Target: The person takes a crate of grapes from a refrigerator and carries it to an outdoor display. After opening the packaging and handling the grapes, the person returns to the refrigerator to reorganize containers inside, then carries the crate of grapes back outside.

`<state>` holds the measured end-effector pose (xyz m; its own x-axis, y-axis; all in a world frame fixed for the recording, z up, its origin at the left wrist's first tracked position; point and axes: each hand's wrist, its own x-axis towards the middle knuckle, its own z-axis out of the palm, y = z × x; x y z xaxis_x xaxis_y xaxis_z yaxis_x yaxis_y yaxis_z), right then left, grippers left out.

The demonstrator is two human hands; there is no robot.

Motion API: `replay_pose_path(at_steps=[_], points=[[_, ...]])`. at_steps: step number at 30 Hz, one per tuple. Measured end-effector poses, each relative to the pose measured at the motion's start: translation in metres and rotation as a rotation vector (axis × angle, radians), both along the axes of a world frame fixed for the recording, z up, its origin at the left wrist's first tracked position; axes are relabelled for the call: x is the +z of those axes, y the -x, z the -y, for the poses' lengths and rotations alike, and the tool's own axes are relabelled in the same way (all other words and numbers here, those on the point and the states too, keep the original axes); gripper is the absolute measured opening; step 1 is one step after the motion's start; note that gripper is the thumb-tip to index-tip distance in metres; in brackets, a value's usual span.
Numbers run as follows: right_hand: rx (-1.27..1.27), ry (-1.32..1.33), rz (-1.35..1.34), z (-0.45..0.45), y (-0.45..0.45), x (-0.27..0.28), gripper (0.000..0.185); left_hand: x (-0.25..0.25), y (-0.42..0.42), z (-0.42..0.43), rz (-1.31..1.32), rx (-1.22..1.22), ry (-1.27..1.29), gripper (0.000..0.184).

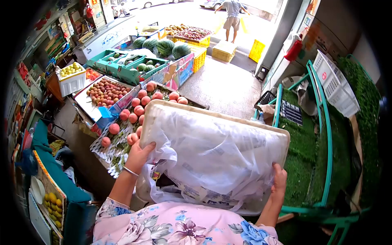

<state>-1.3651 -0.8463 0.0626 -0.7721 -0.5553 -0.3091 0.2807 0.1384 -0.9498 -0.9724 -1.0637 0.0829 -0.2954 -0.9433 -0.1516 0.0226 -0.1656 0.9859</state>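
A large off-white box [217,107], tilted toward my body, is held between my two hands. White plastic sheeting [212,147] lies across it, crumpled and bunched at the lower left; what is under the plastic is mostly hidden. My left hand [139,158], with a bangle at the wrist, is closed on the box's left edge, thumb on top. On the opposite side my right hand [279,179] grips the right edge, fingers curled. Just beyond the box's left end, peaches [132,118] lie spread on a display surface.
Ahead left stand a tray of small reddish fruit [107,92], green crates [141,67] and watermelons [165,47]. A green metal frame [325,134] with artificial turf and a white basket [335,83] are on the right. Yellow mangoes [53,206] sit lower left. A person [232,16] stands at the doorway.
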Motion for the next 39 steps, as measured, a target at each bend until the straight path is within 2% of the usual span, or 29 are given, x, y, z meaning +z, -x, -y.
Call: replay_pose_path(at_steps=[1, 4, 5, 7, 8, 11, 14, 17, 21, 23, 25, 27, 31, 36, 39], points=[[0.008, 0.003, -0.006, 0.018, 0.016, -0.001, 0.036, -0.001, 0.02, 0.015, -0.006, 0.008, 0.003, 0.025], [-0.011, -0.108, -0.039, 0.062, 0.067, -0.005, 0.037, -0.012, 0.07, 0.072, 0.208, 0.005, 0.063, 0.026], [-0.025, -0.069, -0.04, 0.063, 0.072, -0.008, 0.038, 0.002, 0.072, 0.078, 0.21, 0.01, 0.074, 0.026], [-0.02, -0.053, -0.066, 0.083, 0.104, -0.015, 0.038, -0.001, 0.105, 0.1, 0.057, -0.02, -0.06, 0.027], [-0.063, -0.043, -0.037, 0.092, 0.115, -0.014, 0.039, -0.008, 0.12, 0.12, 0.073, -0.052, 0.028, 0.026], [-0.109, -0.033, 0.017, 0.128, 0.151, -0.011, 0.039, 0.001, 0.167, 0.167, 0.028, -0.095, -0.028, 0.026], [-0.118, 0.011, 0.044, 0.166, 0.191, -0.01, 0.04, -0.015, 0.208, 0.212, 0.082, -0.082, -0.007, 0.027], [-0.087, -0.055, 0.029, 0.215, 0.247, -0.016, 0.04, -0.032, 0.26, 0.262, 0.136, -0.07, 0.001, 0.027], [0.008, -0.078, 0.01, 0.298, 0.333, -0.023, 0.04, -0.036, 0.329, 0.308, 0.095, -0.002, -0.066, 0.026], [0.054, -0.094, -0.008, 0.346, 0.372, -0.018, 0.039, -0.039, 0.361, 0.335, 0.218, 0.097, -0.058, 0.026], [0.133, -0.057, 0.032, 0.383, 0.401, -0.006, 0.037, -0.048, 0.385, 0.355, 0.19, 0.128, -0.069, 0.025], [0.173, -0.053, 0.001, 0.421, 0.429, -0.008, 0.036, -0.051, 0.4, 0.38, 0.039, 0.149, -0.136, 0.025], [0.263, -0.068, -0.013, 0.513, 0.483, -0.025, 0.037, -0.061, 0.439, 0.443, 0.043, 0.217, -0.11, 0.025], [0.281, -0.052, -0.058, 0.639, 0.536, -0.051, 0.039, -0.081, 0.489, 0.568, 0.074, 0.322, -0.102, 0.03], [0.28, -0.121, -0.021, 0.712, 0.564, -0.043, 0.04, -0.08, 0.521, 0.638, 0.06, 0.314, -0.15, 0.034]])
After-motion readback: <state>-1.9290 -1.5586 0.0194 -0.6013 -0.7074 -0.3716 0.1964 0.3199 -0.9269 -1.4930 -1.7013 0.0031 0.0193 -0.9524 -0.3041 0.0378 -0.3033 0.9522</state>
